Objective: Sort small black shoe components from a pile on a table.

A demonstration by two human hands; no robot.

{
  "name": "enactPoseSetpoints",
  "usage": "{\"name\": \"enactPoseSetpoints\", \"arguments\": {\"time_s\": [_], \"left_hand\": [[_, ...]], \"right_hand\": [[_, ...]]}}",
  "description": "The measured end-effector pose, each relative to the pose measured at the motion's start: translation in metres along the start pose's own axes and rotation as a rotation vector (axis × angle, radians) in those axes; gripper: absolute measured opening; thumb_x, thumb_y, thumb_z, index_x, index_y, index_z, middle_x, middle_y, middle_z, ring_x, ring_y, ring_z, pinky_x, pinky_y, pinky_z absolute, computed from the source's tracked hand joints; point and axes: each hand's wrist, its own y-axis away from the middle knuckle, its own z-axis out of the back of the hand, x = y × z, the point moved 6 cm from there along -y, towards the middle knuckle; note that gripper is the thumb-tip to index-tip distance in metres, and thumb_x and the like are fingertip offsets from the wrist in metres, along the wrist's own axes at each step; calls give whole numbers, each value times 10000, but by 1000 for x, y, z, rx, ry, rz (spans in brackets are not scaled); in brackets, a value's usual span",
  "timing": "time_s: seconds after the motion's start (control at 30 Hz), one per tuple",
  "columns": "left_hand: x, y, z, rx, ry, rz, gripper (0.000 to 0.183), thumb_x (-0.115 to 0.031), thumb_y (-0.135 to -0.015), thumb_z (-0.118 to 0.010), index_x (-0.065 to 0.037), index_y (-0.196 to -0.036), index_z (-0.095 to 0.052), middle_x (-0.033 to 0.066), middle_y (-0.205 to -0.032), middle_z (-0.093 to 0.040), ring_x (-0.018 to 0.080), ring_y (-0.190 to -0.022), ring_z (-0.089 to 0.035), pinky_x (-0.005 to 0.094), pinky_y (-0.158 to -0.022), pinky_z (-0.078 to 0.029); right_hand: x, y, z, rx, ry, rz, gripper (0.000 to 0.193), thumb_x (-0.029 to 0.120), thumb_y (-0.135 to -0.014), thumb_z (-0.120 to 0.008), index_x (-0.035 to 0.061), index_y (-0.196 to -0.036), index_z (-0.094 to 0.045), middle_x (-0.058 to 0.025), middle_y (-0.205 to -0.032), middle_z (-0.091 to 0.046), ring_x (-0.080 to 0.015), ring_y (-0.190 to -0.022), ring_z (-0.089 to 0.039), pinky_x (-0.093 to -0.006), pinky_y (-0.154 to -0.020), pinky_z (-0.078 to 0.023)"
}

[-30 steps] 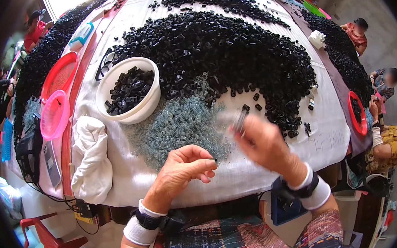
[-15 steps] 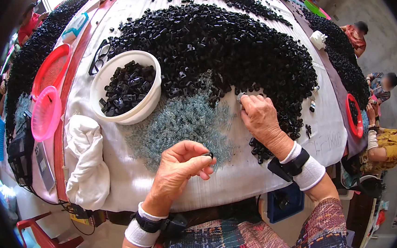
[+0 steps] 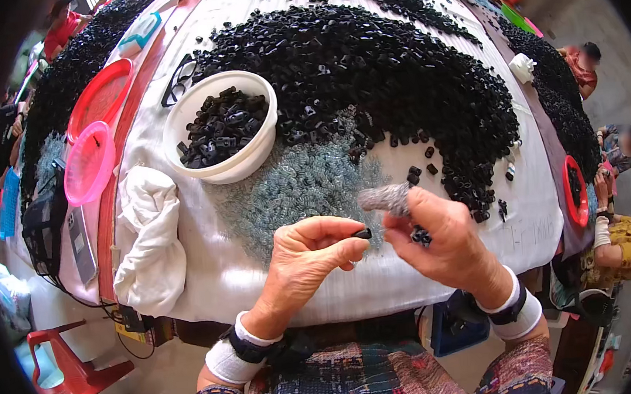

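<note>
Blue tray point(image 3: 462, 345) below the table point(image 3: 331, 299) edge. Left hand point(image 3: 306, 264): thumb and index pinched on a small black piece point(image 3: 364, 234). Right hand point(image 3: 445, 239) near it, half-curled around black pieces point(image 3: 421, 236); grey wrap-like thing point(image 3: 386, 199) at index, worn or held, cannot tell. White cloth point(image 3: 152, 239) leftward. Pale springs point(image 3: 296, 191), then white bowl point(image 3: 228, 170), before black heap point(image 3: 387, 73).

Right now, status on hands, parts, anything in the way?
Left hand pinching small black piece. Right hand close by, something grey at its front, grip unclear. White bowl of black parts farther left, not between the hands.
</note>
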Motion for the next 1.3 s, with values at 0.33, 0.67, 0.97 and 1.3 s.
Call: {"name": "enactPoseSetpoints", "arguments": {"time_s": [0.33, 0.67, 0.97, 1.3], "left_hand": [[-4, 9, -14, -15, -294, -192, 171, -9, -793, -720, 28, -952, -669, 51, -907, -675, 82, -818, -629, 219, -744, -532], [3, 10, -15, -16, -343, -215, 160, -14, -791, -721, 14, -941, -673, 39, -886, -671, 74, -811, -627, 208, -729, -524], [7, 10, -16, 30, -200, -85, 180, -43, -811, -716, 9, -979, -674, 46, -870, -684, 71, -769, -624, 203, -683, -518], [15, 10, -15, 89, 8, -2, 233, -59, -808, -724, 21, -1017, -657, 84, -867, -693, 103, -760, -646, 233, -656, -539]], "right_hand": [[19, 14, -8, 65, 204, 96, 212, -61, -736, -594, -43, -943, -551, -166, -818, -550, -338, -689, -589, -383, -580, -509], [23, 22, -6, 6, 173, 97, 240, -65, -732, -597, -48, -969, -562, -172, -839, -566, -327, -694, -597, -382, -591, -512], [12, 25, -4, -13, 55, 31, 250, -67, -725, -656, -37, -960, -574, -142, -780, -589, -287, -663, -611, -323, -557, -508], [14, 27, -7, -208, 94, 131, 254, -58, -716, -704, -17, -952, -618, -130, -724, -596, -261, -581, -602, -325, -497, -474]]}}
